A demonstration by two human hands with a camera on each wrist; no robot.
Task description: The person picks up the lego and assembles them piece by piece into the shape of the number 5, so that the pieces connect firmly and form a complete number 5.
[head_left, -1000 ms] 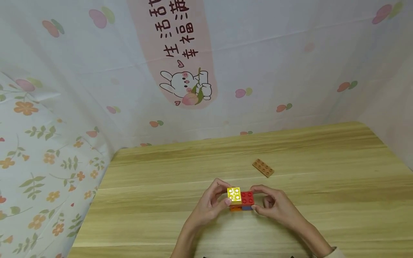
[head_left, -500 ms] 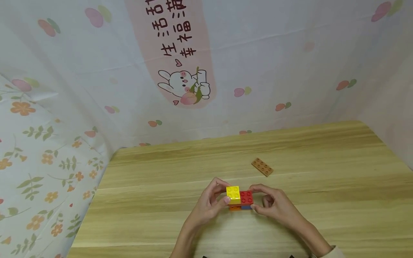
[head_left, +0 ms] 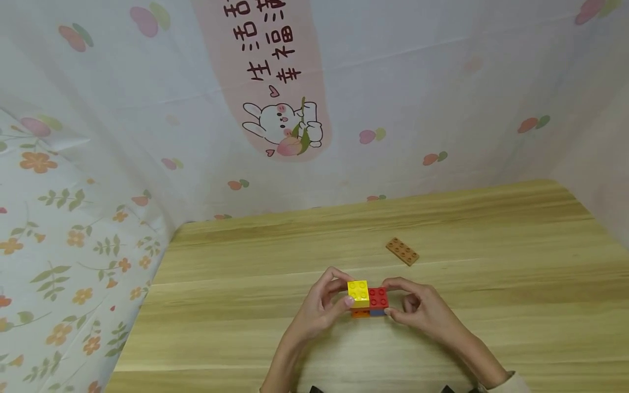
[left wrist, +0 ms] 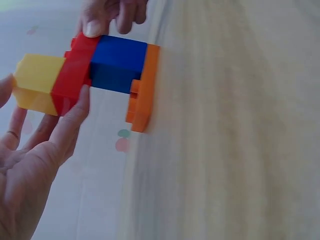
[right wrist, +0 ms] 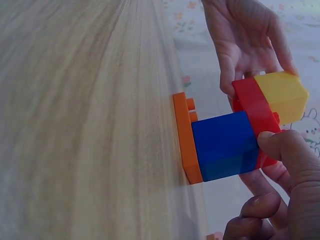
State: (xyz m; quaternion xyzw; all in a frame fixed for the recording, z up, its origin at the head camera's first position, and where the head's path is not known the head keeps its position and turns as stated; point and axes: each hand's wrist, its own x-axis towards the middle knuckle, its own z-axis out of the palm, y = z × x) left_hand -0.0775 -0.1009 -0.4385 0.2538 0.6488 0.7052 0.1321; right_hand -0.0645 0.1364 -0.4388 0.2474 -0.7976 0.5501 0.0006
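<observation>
Between the hands stands a stack of toy building bricks. At its base is an orange plate, with a blue brick on one end. Across the top of the blue brick lies a red plate, whose left half overhangs the orange one and carries a yellow brick. The left hand pinches the yellow brick between thumb and fingers, and one finger touches the red plate's underside. The right hand pinches the red plate's right end between thumb and index finger; its other fingers are curled.
A brown studded plate lies apart on the wooden table, behind the stack and a little to the right. White printed cloth hangs behind the table, and floral cloth hangs at the left.
The head view shifts slightly. Both hands keep the same hold on the stack, and the brown plate stays in place.
</observation>
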